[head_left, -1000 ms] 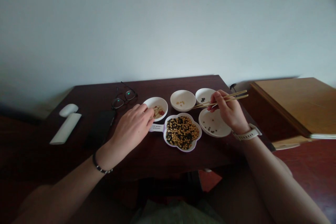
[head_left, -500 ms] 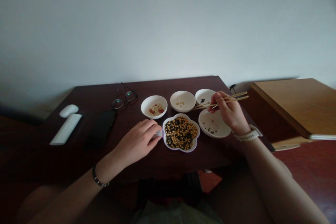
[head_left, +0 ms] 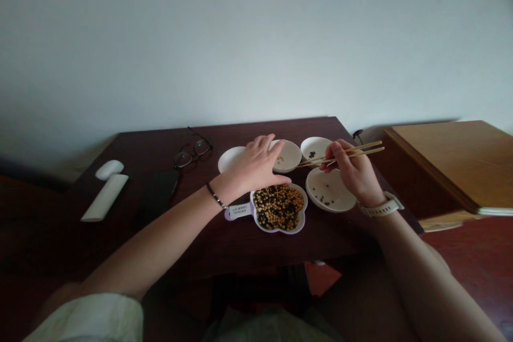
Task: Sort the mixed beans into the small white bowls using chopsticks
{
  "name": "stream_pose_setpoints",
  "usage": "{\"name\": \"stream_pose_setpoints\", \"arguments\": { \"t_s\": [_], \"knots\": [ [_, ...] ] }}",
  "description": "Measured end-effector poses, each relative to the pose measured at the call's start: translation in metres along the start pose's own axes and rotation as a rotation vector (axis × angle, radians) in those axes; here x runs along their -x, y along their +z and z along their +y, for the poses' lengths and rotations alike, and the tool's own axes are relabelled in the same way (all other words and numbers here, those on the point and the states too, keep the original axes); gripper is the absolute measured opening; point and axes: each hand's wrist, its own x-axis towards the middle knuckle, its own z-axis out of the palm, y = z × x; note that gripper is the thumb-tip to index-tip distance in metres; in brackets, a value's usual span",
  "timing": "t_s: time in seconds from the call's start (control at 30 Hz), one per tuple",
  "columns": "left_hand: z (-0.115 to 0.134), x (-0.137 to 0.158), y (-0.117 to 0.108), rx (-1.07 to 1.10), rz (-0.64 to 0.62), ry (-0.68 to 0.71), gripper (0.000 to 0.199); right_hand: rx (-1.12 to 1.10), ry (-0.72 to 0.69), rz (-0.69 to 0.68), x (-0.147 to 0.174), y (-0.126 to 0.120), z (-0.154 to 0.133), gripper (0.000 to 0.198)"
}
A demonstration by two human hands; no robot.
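Head cam: L hand spread above dish's far edge, R hand on chopsticks.
Landmark = flower-shaped dish point(head_left: 300, 218), full of mixed yellow + black beans point(head_left: 278, 208), handle to L. I see L hand point(head_left: 256, 165) w/ fingers wide apart, nothing visible in grasp; fingertips by middle bowl point(head_left: 294, 155), just beyond dish; contact: can't tell. L bowl point(head_left: 227, 163), beyond dish's handle, part hidden by L hand. R hand point(head_left: 355, 173), beyond + R of dish, fingers closed round chopsticks point(head_left: 369, 146), tips near middle bowl's R rim. Near R bowl point(head_left: 340, 200), just R of dish, has a few dark bits. I'd keep L thumb off dish rim (spill risk, imo), wrist high over L bowl, chopstick tips clear of L fingers.
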Motion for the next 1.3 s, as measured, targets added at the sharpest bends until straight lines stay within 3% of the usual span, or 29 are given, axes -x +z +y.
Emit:
{"name": "stream_pose_setpoints", "arguments": {
  "t_s": [0.07, 0.2, 0.33, 0.6, 0.83, 1.3],
  "knots": [
    [-0.002, -0.020, 0.018, -0.010, -0.045, -0.025, 0.108, 0.003, -0.002, -0.001, 0.000, 0.000, 0.000, 0.046],
    [-0.011, -0.040, 0.037, 0.052, -0.095, -0.097, 0.109, 0.019, -0.010, -0.008, 0.000, -0.001, -0.001, 0.046],
    [-0.024, -0.046, 0.031, 0.147, -0.081, -0.122, 0.110, 0.069, -0.022, 0.001, 0.001, -0.001, -0.004, 0.046],
    [-0.041, -0.046, 0.005, 0.232, 0.042, -0.196, 0.079, 0.204, -0.065, -0.035, -0.006, 0.010, -0.015, 0.046],
    [-0.037, -0.044, 0.017, 0.192, 0.021, -0.187, 0.085, 0.280, -0.074, -0.103, -0.020, 0.022, -0.011, 0.047],
    [-0.042, -0.047, 0.029, 0.170, 0.017, -0.196, 0.086, 0.288, -0.017, -0.044, -0.023, 0.023, -0.003, 0.044]
  ]
}}
